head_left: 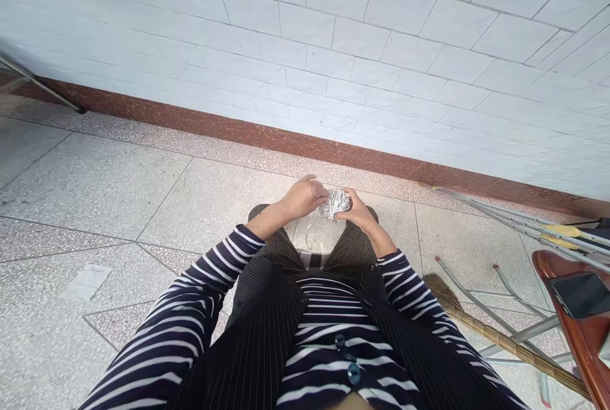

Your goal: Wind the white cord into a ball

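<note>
A round, shaggy bundle of white-grey string (336,204) is held between my hands, above and between my knees. My right hand (358,211) cups its right side, with the thumb below and the fingers above. From the left, my left hand (305,198) reaches its edge with fingers pinched together on the string; the fingertips are partly hidden. A thin loose strand (309,231) hangs beneath my left hand. Between my thighs there is something clear and shiny (314,246), too faint to name.
A white tiled wall (309,47) with a red-brown skirting stands ahead. On the right are metal crutches (505,210), a straw broom (505,334), metal stool legs (515,302) and a phone (582,294) on a brown seat (553,270). A paper sheet (90,281) lies on the floor at left.
</note>
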Motion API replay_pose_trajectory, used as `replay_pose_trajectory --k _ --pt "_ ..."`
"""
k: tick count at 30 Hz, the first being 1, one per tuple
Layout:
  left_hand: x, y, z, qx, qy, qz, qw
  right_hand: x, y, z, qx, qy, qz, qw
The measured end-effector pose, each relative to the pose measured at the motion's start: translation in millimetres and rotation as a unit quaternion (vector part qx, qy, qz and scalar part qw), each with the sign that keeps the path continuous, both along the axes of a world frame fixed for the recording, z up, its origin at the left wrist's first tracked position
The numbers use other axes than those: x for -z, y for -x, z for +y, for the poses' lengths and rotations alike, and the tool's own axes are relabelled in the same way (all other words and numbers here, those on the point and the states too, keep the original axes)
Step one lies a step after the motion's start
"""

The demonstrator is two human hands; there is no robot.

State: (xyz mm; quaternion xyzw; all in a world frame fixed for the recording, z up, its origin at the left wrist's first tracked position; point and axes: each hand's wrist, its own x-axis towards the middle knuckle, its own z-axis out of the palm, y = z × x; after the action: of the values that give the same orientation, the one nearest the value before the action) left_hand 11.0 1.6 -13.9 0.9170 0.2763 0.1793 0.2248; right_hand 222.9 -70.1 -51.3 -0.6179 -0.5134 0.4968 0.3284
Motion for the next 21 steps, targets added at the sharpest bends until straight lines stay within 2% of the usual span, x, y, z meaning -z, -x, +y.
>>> replay_pose_trajectory --k 4,8,11,14,18,21 --pt "0.9 -1 10 0.026 -0.051 0.002 0.998 -1 -1 -10 -0.039 0.041 0.167 0.984" --pt "8.2 1 14 0.001 -0.031 -0.027 0.999 -7 -6 -19 -0.067 0.055 0.26 0.962" --pt "19.4 1 16 -0.039 0.052 -0.07 0.995 -8 -5 -23 -0.062 0.055 0.298 0.951" --pt "34.4 -1 12 -0.064 0.181 -0.118 0.974 -11 -4 -23 -0.049 0.027 0.333 0.941" --pt "50.7 -3 -7 -0.064 0.29 -0.133 0.946 -25 -8 -16 -0.02 -0.014 0.353 0.935" --pt "52.6 -4 -24 -0.034 0.345 -0.106 0.932 -35 -14 -8 0.018 -0.039 0.325 0.945"
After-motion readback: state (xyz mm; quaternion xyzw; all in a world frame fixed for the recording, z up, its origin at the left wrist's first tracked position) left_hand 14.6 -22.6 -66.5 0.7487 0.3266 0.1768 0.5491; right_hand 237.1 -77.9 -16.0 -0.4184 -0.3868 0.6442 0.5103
